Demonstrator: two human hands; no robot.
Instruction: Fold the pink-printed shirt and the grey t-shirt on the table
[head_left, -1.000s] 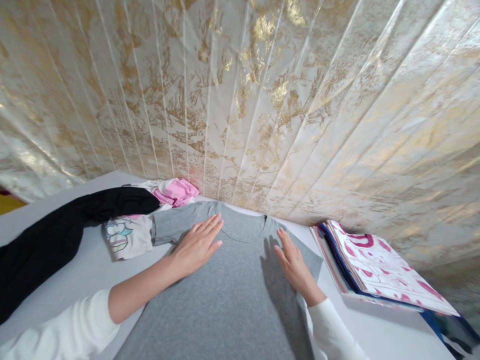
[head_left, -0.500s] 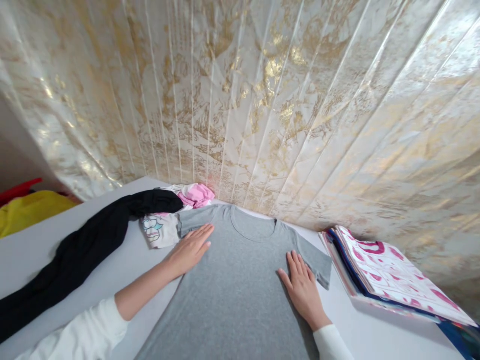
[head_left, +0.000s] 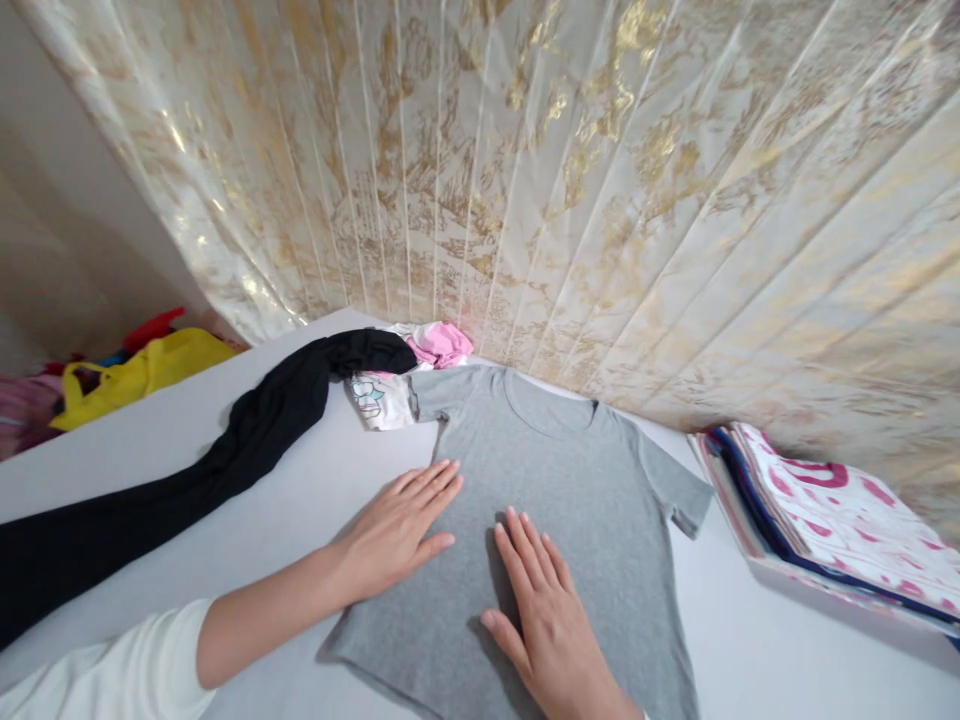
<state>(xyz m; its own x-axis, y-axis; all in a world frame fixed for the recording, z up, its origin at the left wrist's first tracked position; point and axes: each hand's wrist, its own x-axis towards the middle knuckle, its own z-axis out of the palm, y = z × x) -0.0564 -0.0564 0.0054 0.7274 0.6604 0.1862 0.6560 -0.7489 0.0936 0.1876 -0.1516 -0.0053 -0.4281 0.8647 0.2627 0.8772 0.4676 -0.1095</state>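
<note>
Both left hand (head_left: 397,525) and right hand (head_left: 551,625) are spread flat, nothing gripped, over the grey T-shirt (head_left: 600,520), the left across its side edge; its length is directed, collar (head_left: 553,436) foremost, toward the far edge of the tabletop (head_left: 750,650).

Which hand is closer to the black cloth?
Left. The left hand is over the edge of the gray shirt nearest the black cloth; the right hand is farther, over the shirt's middle.
</note>
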